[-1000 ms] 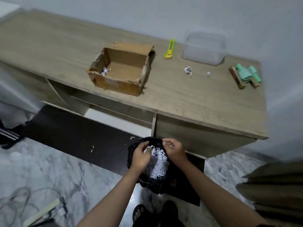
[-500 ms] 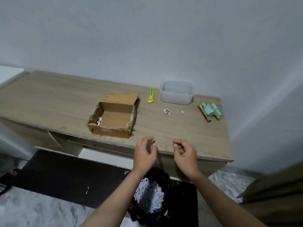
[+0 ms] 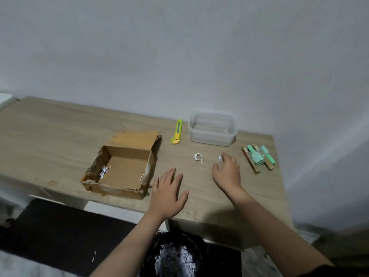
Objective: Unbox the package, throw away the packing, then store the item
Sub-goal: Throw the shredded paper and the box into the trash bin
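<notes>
Desk: light wooden desk top (image 3: 60,136) against a pale wall, everything below sits on or near it.
Box: torn brown cardboard box (image 3: 121,168), open at the top, left of centre on the desk; its far flap is folded back flat, and a few white paper shreds (image 3: 104,171) lie on its floor near the left wall.
Knife: yellow and green utility knife (image 3: 176,132), lying on the desk just right of the box's far corner.
Container: clear plastic rectangular tub (image 3: 212,128), lidless, at the far edge, right of the knife.
Item: bundle of mint-green pieces on brown wooden sticks (image 3: 259,158), lying on the desk at the far right, near the tub but apart from it.
Loose packing: small curl of white shredded paper (image 3: 198,157) on the bare desk between the hands; a smaller white scrap (image 3: 219,158) lies right at the right hand's fingertips.
Left hand: left hand (image 3: 168,193) flat and spread, palm down, empty, over the near desk edge just right of the box.
Right hand: right hand (image 3: 227,171) fingers loosely curled and apart, reaching to the small scrap; whether it touches I cannot tell.
Bin: black bag-lined bin (image 3: 177,254) on the floor below the near edge, holding a heap of white shreds.
Floor: dark mat (image 3: 60,232) under the desk with a stray white shred on it.
</notes>
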`<state>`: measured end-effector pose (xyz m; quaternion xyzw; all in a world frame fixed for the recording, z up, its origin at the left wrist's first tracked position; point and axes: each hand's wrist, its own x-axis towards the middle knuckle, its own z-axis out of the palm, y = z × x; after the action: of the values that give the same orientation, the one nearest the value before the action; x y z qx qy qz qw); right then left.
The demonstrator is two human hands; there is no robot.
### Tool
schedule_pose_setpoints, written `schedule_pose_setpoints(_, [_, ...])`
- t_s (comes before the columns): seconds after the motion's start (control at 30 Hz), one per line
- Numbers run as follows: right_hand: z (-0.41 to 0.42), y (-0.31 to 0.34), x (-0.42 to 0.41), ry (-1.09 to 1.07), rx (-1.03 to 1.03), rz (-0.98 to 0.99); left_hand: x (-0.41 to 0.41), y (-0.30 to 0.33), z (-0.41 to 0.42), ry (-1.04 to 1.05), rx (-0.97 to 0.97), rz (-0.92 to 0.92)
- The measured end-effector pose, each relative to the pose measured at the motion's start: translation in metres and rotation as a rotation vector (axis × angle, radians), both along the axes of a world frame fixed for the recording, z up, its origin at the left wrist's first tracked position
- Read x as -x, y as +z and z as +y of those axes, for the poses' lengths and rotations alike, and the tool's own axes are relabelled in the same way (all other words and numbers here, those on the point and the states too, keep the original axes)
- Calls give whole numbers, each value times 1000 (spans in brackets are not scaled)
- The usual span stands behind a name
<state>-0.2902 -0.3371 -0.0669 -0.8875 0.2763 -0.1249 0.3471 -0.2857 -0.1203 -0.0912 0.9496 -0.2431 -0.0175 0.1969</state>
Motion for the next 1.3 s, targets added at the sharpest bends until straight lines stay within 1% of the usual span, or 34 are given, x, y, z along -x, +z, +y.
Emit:
schedule_pose_setpoints(0.1, [7,1,-27,0,7,94,-1,1,0,8,17,-21])
schedule_pose_setpoints(0.17, [16,3,-39,54,29,92,-1,1,1,13,31,-20])
schedule_pose_setpoints(0.27, [28,4,-50,196,102,127,-2,0,1,10,36,-29])
schedule_pose_setpoints(0.37, [34,3,-53,312,124,125,-2,-1,1,13,35,-29])
schedule_pose_setpoints(0.47, [34,4,-49,366,96,103,-1,0,1,16,30,-18])
schedule_pose_setpoints(0.53, [33,7,-41,371,126,125,-2,0,1,14,31,-3])
schedule_pose_setpoints(0.6, [31,9,-32,358,140,137,-2,1,1,7,25,15])
schedule_pose_setpoints(0.67, [29,12,-20,317,96,153,-2,2,1,-5,25,27])
schedule_pose_setpoints(0.73, [28,17,-5,243,11,158,-3,3,2,-24,36,39])
schedule_pose_setpoints(0.87, [43,30,38,66,-156,105,-5,4,9,-109,13,100])
schedule_pose_setpoints(0.93, [57,35,60,13,-246,88,-7,4,15,-179,-19,124])
schedule_pose_setpoints(1.0, [71,35,81,4,-302,107,-8,4,22,-251,-51,121])
schedule_pose_setpoints(1.07, [85,32,98,30,-316,159,-7,4,30,-302,-64,106])
schedule_pose_setpoints(1.2, [126,18,133,13,-333,219,1,1,52,-405,-115,75])
schedule_pose_setpoints(1.3, [150,-1,150,-38,-251,299,7,1,64,-444,-133,57])
